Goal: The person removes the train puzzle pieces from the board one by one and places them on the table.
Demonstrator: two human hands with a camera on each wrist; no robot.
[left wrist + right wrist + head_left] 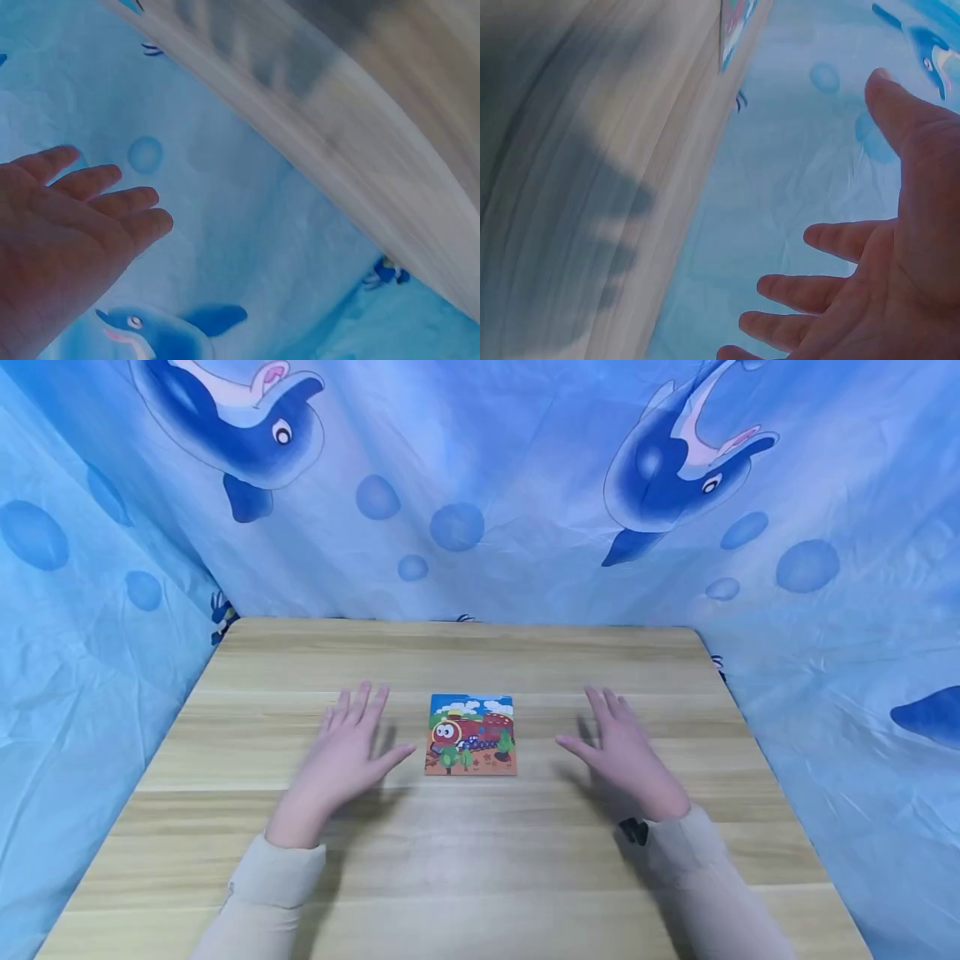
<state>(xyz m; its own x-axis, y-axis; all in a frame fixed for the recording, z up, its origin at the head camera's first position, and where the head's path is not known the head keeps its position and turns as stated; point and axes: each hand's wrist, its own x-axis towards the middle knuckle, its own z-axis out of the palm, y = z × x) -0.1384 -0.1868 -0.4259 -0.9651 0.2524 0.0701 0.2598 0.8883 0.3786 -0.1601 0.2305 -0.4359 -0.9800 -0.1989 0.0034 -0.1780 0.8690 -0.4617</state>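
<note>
A square picture puzzle board (472, 735) with a red cartoon train lies flat near the middle of the table. To its left, my left hand (347, 756) hovers over the wood with fingers spread, thumb pointing at the board and nothing held. On the other side my right hand (618, 747) also has its fingers spread, palm down and holding nothing. Both hands cast shadows on the tabletop. In the left wrist view the left hand (82, 217) shows straight fingers. A corner of the board (733, 30) appears at the top of the right wrist view, beyond the right hand (870, 270).
The wooden table (480, 877) has rounded far corners. Blue cloth (525, 485) printed with dolphins and bubbles hangs behind it and at both sides. A small black object (634, 831) sits at the right sleeve cuff (682, 843).
</note>
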